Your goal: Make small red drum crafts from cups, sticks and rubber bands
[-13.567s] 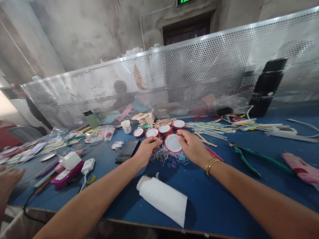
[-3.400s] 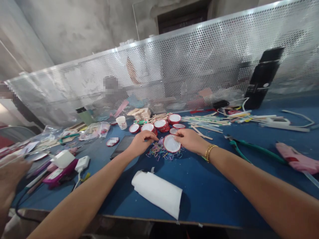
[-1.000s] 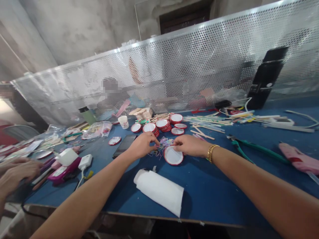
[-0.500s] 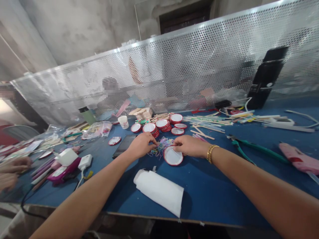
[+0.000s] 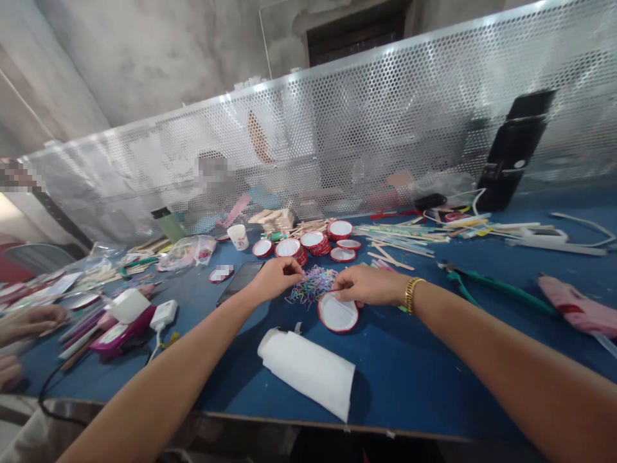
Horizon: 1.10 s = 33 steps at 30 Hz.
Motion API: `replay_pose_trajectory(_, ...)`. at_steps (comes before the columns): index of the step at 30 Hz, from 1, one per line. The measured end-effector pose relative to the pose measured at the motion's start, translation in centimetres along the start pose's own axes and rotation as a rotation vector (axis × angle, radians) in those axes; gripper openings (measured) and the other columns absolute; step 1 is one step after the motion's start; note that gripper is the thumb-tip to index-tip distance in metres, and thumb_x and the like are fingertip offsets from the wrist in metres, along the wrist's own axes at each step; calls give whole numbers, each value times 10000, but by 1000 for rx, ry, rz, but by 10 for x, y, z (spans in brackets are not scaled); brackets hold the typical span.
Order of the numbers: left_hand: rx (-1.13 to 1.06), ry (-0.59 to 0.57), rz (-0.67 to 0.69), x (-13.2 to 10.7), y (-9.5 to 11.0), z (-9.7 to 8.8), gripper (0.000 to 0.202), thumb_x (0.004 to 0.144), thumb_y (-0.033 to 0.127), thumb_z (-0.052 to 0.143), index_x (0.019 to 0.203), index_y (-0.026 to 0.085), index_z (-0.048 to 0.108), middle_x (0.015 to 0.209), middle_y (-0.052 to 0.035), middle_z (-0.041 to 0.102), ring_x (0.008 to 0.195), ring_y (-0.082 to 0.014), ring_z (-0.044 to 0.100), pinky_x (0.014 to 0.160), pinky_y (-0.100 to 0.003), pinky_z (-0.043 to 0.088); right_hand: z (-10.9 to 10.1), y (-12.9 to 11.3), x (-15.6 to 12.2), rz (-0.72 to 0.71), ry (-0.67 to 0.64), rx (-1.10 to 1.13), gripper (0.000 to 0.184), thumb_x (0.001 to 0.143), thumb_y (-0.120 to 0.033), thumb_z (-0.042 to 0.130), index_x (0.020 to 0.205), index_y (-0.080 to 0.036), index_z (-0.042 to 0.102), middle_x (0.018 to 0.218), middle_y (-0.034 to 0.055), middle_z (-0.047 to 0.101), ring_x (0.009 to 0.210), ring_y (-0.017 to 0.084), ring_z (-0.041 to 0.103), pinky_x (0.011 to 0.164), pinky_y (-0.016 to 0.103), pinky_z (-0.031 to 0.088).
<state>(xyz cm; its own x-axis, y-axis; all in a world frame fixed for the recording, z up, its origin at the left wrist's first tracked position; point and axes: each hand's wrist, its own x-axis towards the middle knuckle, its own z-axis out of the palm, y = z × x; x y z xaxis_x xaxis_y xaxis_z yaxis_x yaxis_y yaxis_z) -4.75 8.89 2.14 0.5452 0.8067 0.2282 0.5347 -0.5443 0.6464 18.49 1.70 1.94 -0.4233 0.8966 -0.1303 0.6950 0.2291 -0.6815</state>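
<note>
A round white disc with a red rim is pinched at its upper edge by my right hand, which wears a gold bracelet. My left hand has its thumb and fingertips pressed together at the left side of a pile of thin colourful strands; anything between those fingertips is too small to make out. Behind the pile stand stacks of red-rimmed discs. Nearer to me lies a folded white cloth-like piece.
Left of my hands are a dark flat device, a white cup and a purple gadget. Green-handled pliers and a pink glue gun lie right. Another person's hand is at far left. A perforated metal panel stands behind.
The disc in my right hand has moved slightly toward me and to the right. My left hand has shifted only slightly. At far left, the other person's hands have moved.
</note>
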Motion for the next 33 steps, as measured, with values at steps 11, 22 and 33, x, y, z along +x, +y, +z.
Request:
replay_pose_trajectory(11, -135, -13, -56, 0, 3, 0, 223, 711, 371, 678, 744, 153, 648, 711, -7, 652, 651, -118, 551, 638, -249, 415, -4, -6, -9, -59, -116, 37, 230, 768, -391, 654, 817, -167, 674, 703, 38, 696, 579, 139, 629, 570, 239, 429)
replay_pose_trajectory(22, -242, 20, -90, -2, 6, 3, 190, 708, 308, 708, 736, 136, 630, 731, -18, 664, 613, -90, 525, 580, -222, 373, -6, -8, -11, -28, -68, 31, 169, 785, -336, 626, 812, -172, 656, 614, 10, 656, 588, 139, 626, 562, 229, 408)
replay_pose_trajectory(33, -365, -186, -132, -12, 31, 5, 200, 729, 306, 736, 773, 150, 618, 636, 18, 634, 583, -85, 560, 565, -209, 413, 3, -12, -3, -176, 444, -2, 238, 822, -297, 634, 1006, -167, 710, 964, 64, 716, 864, 162, 637, 749, 264, 455)
